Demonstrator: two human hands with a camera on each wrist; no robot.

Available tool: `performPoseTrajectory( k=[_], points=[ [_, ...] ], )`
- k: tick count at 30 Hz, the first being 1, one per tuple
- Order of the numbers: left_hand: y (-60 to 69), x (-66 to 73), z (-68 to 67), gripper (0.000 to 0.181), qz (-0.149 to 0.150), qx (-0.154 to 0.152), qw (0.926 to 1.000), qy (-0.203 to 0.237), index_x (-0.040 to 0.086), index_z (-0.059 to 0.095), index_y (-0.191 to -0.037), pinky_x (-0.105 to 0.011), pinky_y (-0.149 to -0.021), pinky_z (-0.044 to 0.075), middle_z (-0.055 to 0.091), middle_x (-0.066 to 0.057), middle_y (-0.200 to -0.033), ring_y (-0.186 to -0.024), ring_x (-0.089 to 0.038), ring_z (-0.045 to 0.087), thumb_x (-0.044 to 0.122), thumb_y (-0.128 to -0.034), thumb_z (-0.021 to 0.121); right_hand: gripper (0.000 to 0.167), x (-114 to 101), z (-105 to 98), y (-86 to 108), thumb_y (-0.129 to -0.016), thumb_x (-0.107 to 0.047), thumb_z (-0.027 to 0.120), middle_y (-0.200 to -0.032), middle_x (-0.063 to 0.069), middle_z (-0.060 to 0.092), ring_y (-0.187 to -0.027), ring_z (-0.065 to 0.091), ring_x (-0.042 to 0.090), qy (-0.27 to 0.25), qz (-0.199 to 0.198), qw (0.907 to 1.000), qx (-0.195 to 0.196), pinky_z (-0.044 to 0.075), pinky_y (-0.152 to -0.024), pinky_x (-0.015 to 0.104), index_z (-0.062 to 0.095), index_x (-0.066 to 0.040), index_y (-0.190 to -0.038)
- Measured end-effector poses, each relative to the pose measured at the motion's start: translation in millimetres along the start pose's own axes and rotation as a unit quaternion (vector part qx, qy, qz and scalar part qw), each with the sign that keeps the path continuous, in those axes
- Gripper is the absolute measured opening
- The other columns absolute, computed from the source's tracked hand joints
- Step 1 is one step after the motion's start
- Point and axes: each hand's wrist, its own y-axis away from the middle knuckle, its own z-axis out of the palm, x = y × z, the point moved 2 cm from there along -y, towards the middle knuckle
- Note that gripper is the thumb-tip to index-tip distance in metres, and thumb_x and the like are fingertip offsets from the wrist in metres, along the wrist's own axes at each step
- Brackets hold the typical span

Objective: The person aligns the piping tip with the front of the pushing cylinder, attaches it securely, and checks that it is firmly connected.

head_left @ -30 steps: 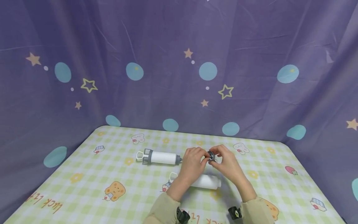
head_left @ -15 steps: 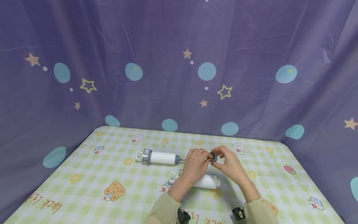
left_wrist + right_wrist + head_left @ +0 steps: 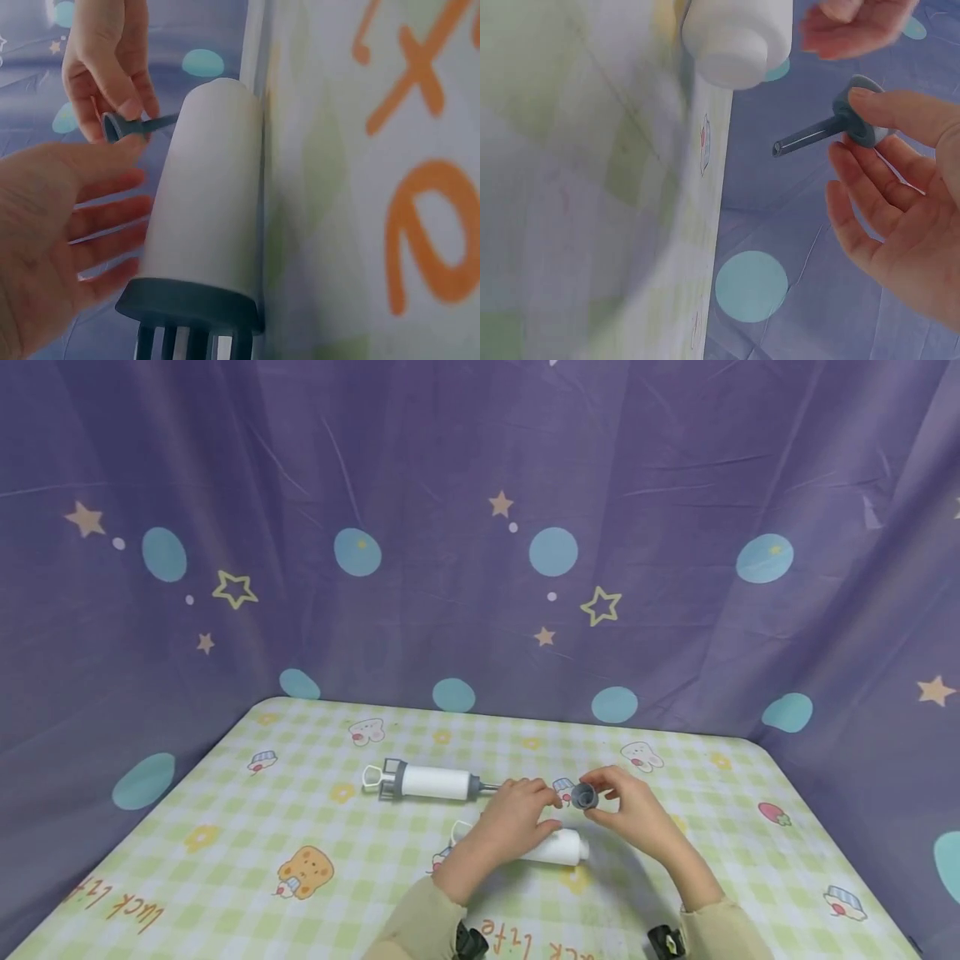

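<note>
A grey nozzle cap [image 3: 585, 796] with a thin spout [image 3: 810, 138] is pinched between the thumb and fingers of my right hand [image 3: 636, 814], raised over the table. In the head view its round hollow end faces the camera. My left hand [image 3: 513, 818] is just left of it, fingers loosely spread and apart from the cap. Below that hand lies a white syringe-like barrel [image 3: 557, 847], partly hidden by it. The barrel's bare neck [image 3: 733, 64] points right; its grey collar [image 3: 187, 304] shows in the left wrist view.
Behind and left lies a second white barrel [image 3: 437, 782], with a grey nozzle [image 3: 487, 787] and a white pull handle [image 3: 372, 777]. A checked cloth [image 3: 225, 893] covers the table, and a purple curtain [image 3: 450, 485] hangs behind its far edge.
Both hands were on the grey nozzle cap; the left has let go and drawn back left and down. The right hand has moved right and nearer, turning the cap's hollow end toward the camera.
</note>
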Motion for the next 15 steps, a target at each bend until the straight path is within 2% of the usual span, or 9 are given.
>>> performPoseTrajectory(
  k=[3, 7, 11, 15],
  points=[
    [1.1, -0.3, 3.6, 0.028, 0.002, -0.05, 0.9987, 0.006, 0.021, 0.067, -0.1, -0.025, -0.073, 0.046, 0.061, 0.007, -0.094, -0.084, -0.011, 0.058, 0.041, -0.0809, 0.064, 0.038, 2.2, -0.7, 2.4, -0.074, -0.007, 0.072, -0.101, -0.002, 0.06, -0.091, 0.057, 0.016, -0.004, 0.006, 0.9998, -0.019, 0.049, -0.078, 0.036, 0.059, -0.01, -0.11],
    [3.7, -0.4, 7.3, 0.037, 0.002, -0.095, 0.9954, 0.016, 0.021, 0.066, -0.104, -0.025, -0.073, 0.047, 0.062, 0.006, -0.098, -0.085, -0.011, 0.058, 0.048, -0.0793, 0.063, 0.037, 4.5, -2.5, 4.5, -0.074, -0.006, 0.072, -0.103, 0.0, 0.061, -0.092, 0.058, 0.019, -0.007, 0.008, 0.9996, -0.028, 0.048, -0.078, 0.041, 0.059, -0.008, -0.109],
    [7.0, -0.6, 10.8, 0.044, 0.007, -0.124, 0.992, 0.023, 0.021, 0.064, -0.107, -0.023, -0.07, 0.045, 0.061, 0.006, -0.098, -0.084, -0.008, 0.057, 0.052, -0.076, 0.064, 0.037, 7.0, -4.4, 5.8, -0.074, -0.005, 0.072, -0.103, 0.0, 0.061, -0.092, 0.058, 0.019, -0.006, 0.02, 0.9993, -0.032, 0.048, -0.079, 0.042, 0.059, -0.008, -0.108],
    [9.2, -1.1, 14.4, 0.045, 0.002, -0.138, 0.99, 0.029, 0.022, 0.064, -0.107, -0.022, -0.068, 0.042, 0.061, 0.007, -0.096, -0.08, -0.007, 0.055, 0.049, -0.0716, 0.069, 0.037, 9.2, -4.2, 6.2, -0.074, -0.005, 0.072, -0.103, 0.001, 0.062, -0.093, 0.058, 0.019, -0.008, 0.028, 0.9989, -0.035, 0.048, -0.079, 0.042, 0.059, -0.007, -0.109]
  ],
)
